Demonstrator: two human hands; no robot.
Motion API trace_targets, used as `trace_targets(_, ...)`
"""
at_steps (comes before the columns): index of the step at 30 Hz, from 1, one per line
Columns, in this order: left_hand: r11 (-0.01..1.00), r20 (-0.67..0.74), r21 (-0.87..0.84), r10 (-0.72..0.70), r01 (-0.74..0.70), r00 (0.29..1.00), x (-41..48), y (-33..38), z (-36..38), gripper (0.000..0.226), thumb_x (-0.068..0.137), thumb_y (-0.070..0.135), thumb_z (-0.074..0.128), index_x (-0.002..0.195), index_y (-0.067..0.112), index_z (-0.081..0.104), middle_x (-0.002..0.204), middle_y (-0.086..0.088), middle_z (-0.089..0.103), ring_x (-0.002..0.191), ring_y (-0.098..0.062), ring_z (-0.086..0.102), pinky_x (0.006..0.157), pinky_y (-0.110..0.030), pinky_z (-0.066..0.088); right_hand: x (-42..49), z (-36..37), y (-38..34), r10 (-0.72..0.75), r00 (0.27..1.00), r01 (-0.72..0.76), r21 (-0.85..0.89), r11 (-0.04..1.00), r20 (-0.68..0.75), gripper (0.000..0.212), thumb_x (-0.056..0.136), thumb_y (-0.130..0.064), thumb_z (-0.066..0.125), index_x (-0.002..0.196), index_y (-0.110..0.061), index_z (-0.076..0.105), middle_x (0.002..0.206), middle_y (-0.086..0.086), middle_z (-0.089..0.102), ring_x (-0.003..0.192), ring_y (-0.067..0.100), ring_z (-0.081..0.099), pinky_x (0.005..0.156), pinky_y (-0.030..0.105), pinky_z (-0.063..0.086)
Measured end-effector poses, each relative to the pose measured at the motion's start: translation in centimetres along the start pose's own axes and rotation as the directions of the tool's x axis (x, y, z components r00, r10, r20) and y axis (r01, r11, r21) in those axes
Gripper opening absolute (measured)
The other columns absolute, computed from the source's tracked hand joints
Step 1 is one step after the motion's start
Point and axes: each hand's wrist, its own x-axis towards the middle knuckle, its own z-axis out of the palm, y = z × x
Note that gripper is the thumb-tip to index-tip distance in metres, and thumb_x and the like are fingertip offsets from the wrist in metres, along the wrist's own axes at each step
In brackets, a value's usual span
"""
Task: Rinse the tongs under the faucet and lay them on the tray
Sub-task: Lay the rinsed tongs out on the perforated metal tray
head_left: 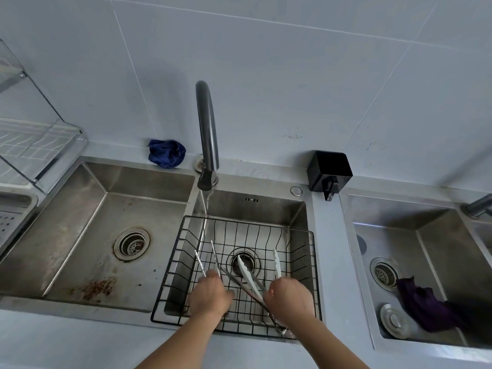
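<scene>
At the 9 o'clock edge sit a wire dish rack (40,145) and a perforated tray (13,209), next to a stained left basin (106,222). The faucet (206,129) runs a thin stream into the middle basin, where a black wire basket (300,233) sits. The left hand (210,294) has its fingers curled round the handle end of steel tongs (200,263). Their long axis runs from 6 to 12 o'clock, and the splayed tips point towards 12 at the foot of the stream. A darker pair of tongs (257,302) lies in the basket, running from 10 to 4 o'clock. The right hand (288,299) grips white-tipped tongs (247,275) by the handle end, with the open arms pointing to 11 and 12. At 3 o'clock a black holder (328,169) stands on the counter, and a purple cloth (426,307) lies in the right basin (439,249).
</scene>
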Motion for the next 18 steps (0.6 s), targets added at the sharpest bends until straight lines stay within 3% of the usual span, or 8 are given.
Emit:
trace_targets(2,0.997,-0.019,-0.072,-0.035,0.034,0.999,0.3,-0.3,-0.3,0.052,0.087,0.044,0.065,0.122,0.011,0.048,0.110,-0.007,0.064,0.074,-0.018,0.054,0.049,-0.026,0.035,-0.2,-0.1,-0.1,0.027,1.000,-0.027,0.007,1.000,-0.009,0.030,0.087,-0.028,0.050,0.060,-0.016,0.044,0.063,-0.005,0.048,0.064,0.023,0.050,0.050,0.027,0.037)
trace_targets(4,0.990,-0.056,-0.136,-0.050,0.042,0.997,0.4,-0.5,-0.7,0.055,0.089,0.048,0.062,0.125,0.010,0.047,0.109,-0.007,0.064,0.071,-0.016,0.055,0.044,-0.024,0.033,-0.4,-0.4,0.1,0.031,0.999,-0.030,0.023,0.999,-0.029,0.032,0.088,-0.029,0.050,0.060,-0.016,0.043,0.063,-0.004,0.049,0.061,0.023,0.050,0.046,0.026,0.031)
trace_targets(8,0.970,-0.085,-0.242,-0.037,0.015,0.996,0.0,-0.9,-1.7,0.044,0.089,0.046,0.061,0.116,0.013,0.049,0.095,-0.003,0.064,0.071,-0.017,0.065,0.050,-0.028,0.048,-0.7,-1.2,0.3,0.024,0.996,-0.017,0.075,0.997,-0.089,0.034,0.089,-0.032,0.050,0.062,-0.014,0.039,0.058,-0.002,0.045,0.060,0.024,0.047,0.047,0.029,0.028)
trace_targets(12,0.955,-0.114,-0.295,-0.039,0.004,0.993,-1.0,-1.1,-3.0,0.036,0.087,0.043,0.062,0.109,0.018,0.049,0.086,0.004,0.061,0.062,-0.011,0.063,0.045,-0.025,0.044,-0.8,-1.8,-0.1,0.009,0.990,0.011,0.136,0.991,-0.142,0.035,0.090,-0.034,0.051,0.063,-0.014,0.044,0.056,0.000,0.048,0.054,0.019,0.047,0.047,0.029,0.030)
trace_targets(15,0.962,-0.149,-0.272,-0.056,0.013,0.987,-1.9,-1.4,-4.1,0.036,0.086,0.045,0.062,0.106,0.020,0.048,0.082,0.007,0.058,0.057,-0.007,0.057,0.041,-0.023,0.033,-0.7,-2.4,-0.8,-0.017,0.986,0.041,0.142,0.989,-0.163,0.032,0.091,-0.033,0.051,0.065,-0.015,0.050,0.059,-0.001,0.052,0.054,0.018,0.048,0.048,0.029,0.034)
trace_targets(18,0.960,-0.196,-0.279,-0.062,0.005,0.979,-2.8,-1.7,-5.3,0.036,0.085,0.046,0.064,0.101,0.023,0.041,0.087,0.008,0.054,0.059,-0.004,0.052,0.043,-0.023,0.030,-0.3,-3.1,-1.4,-0.055,0.982,0.082,0.145,0.986,-0.182,0.032,0.091,-0.031,0.051,0.062,-0.015,0.048,0.059,0.000,0.052,0.054,0.018,0.048,0.049,0.029,0.036)
